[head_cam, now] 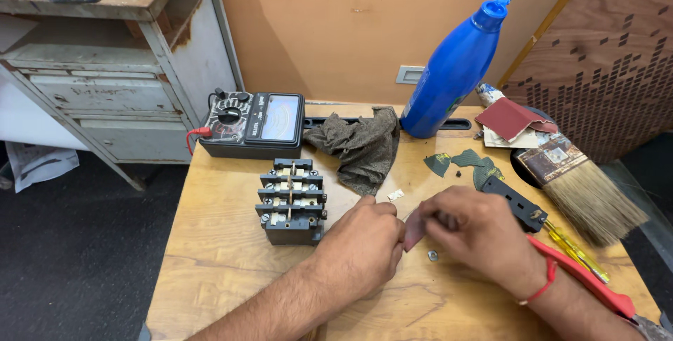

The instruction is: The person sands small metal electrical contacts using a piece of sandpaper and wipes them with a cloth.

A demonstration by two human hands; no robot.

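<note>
Here, a small reddish-brown scrap of abrasive paper [413,232] is pinched between the two hands over the middle of the bench [210,264]. The right hand [477,232] is curled, its fingertips pressed onto the scrap's upper edge; the left hand [364,243] is closed too, thumb and forefinger nipped at the scrap's left side. Whether a tiny part is gripped inside the fold cannot be told.

Just below the right hand a small metal washer [432,255] lies loose, and a pale little contact piece [396,194] rests just above the left hand. To the left stands a dark grey contactor block [291,201], with an analogue meter [254,124] and a crumpled cloth [361,146] behind it. To the right are set a black terminal strip [514,203], a yellow-handled screwdriver [576,251], a wide brush [585,187] and a blue bottle [456,67].

The likeliest mishap – the loose washer or contact piece being brushed off the bench by a wrist, since both lie close to the working hands. Whatever is being rubbed could also be dropped if the pinch slackens – small parts would be hard to find on the dark floor [70,257].
</note>
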